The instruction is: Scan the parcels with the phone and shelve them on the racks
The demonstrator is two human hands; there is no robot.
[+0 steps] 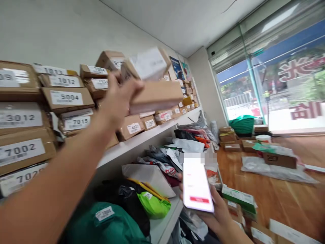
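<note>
My left hand reaches up to the upper shelf, its fingers closed on the near end of a brown cardboard box. That box is tilted and blurred, out in front of the row. A second carton with a white label sits right above it, against my fingers; whether I grip this one too is unclear. My right hand is lower down, wrapped round a smartphone. The phone's lit screen faces me and has a red bar near its bottom.
Labelled cartons are stacked along the white upper shelf. Bagged parcels, including a green bag and a lime pouch, fill the lower shelf. More parcels lie on the wooden floor near the glass front.
</note>
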